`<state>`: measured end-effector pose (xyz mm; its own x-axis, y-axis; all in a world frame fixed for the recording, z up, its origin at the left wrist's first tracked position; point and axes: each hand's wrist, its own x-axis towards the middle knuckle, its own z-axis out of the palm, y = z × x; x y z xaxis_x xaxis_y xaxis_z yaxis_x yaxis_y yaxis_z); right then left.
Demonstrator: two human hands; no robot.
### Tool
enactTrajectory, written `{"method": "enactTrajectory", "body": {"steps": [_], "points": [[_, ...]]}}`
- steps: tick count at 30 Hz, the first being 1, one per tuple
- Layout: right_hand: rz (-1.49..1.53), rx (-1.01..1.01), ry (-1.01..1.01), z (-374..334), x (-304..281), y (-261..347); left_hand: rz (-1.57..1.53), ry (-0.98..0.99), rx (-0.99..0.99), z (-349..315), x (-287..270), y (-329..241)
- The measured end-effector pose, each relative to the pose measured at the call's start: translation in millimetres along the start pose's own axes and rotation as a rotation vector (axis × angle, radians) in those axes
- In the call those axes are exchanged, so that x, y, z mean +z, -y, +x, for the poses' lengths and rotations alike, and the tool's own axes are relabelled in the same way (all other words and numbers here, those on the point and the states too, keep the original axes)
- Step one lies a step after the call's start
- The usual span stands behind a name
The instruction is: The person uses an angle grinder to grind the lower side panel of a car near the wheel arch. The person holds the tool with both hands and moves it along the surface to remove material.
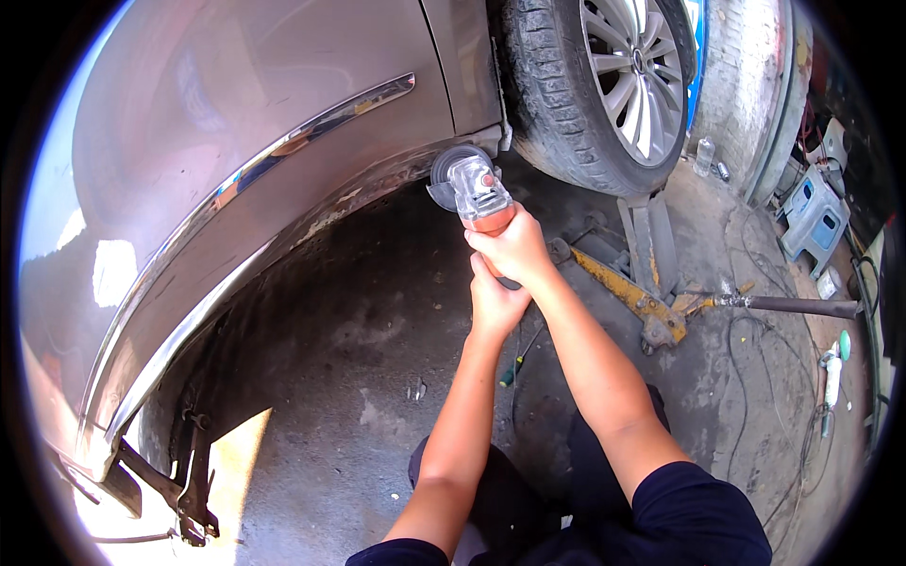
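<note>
Orange-bodied angle grinder (482,206), silvery head (474,181) (dark disc (453,162) foremost), near car sill (351,200)

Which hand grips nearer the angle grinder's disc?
The right hand, at the orange collar of the angle grinder; the left hand grips farther back.

Bright daylight is coming from the left, glaring white off the car's side (283,94) and bleaching a patch of floor (243,457) at the lower left, while deep shadow is lying beneath the sill (344,196). The fisheye lens is bending straight edges and blackening the corners; detail is looking fairly crisp around the grinder (481,196).
</note>
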<state>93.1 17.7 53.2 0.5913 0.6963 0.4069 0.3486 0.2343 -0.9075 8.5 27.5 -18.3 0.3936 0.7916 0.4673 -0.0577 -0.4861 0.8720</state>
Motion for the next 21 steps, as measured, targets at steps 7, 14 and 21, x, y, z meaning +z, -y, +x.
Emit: {"method": "enactTrajectory", "body": {"steps": [7,14,21], "points": [[0.095,0.077,0.072,6,1,-7,0.074,-0.031,-0.036,-1,1,-2],[0.178,0.032,0.028,5,-1,-11,0.115,-0.005,-0.059,-1,-1,-13],[0.148,0.090,0.072,6,2,-10,0.129,-0.034,-0.060,-2,-1,-7]]}}
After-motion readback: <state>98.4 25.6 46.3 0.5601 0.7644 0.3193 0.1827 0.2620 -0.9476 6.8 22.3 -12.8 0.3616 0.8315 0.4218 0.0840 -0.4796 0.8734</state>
